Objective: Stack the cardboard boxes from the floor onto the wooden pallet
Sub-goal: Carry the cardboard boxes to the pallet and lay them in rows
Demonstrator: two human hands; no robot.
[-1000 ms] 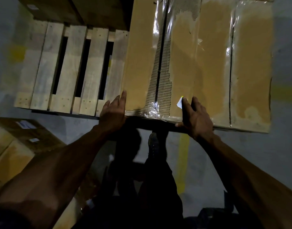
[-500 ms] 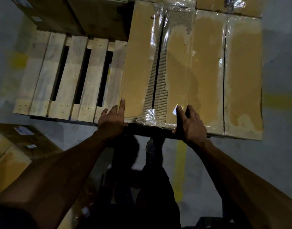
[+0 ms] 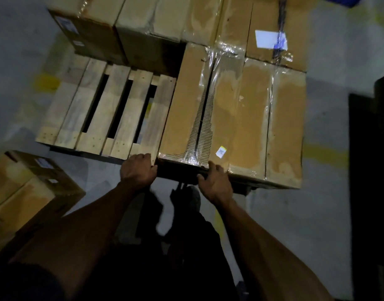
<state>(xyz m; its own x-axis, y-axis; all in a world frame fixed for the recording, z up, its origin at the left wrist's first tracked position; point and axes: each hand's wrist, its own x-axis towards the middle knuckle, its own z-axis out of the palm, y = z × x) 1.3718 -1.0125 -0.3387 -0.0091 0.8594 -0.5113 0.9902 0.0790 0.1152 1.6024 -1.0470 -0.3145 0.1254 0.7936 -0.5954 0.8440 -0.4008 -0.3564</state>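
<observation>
A wide cardboard box (image 3: 241, 127) with clear tape on its top lies on the right part of the wooden pallet (image 3: 82, 114). Its near edge sticks out a little past the pallet's front. My left hand (image 3: 139, 170) is at the box's near left corner, fingers curled there and thumb against the front face. My right hand (image 3: 216, 181) presses on the near edge at the middle of the box, below a small white sticker (image 3: 220, 152). Bare slats show on the pallet's left half.
More cardboard boxes (image 3: 147, 25) are stacked along the back of the pallet, one with a white label (image 3: 269, 41). Another box (image 3: 28, 190) lies on the grey floor at the near left. A dark object (image 3: 371, 170) stands at the right.
Both hands have slid back from the box's top to its near edge; the left fingers are now curled. The view has pulled back, showing the rear boxes.
</observation>
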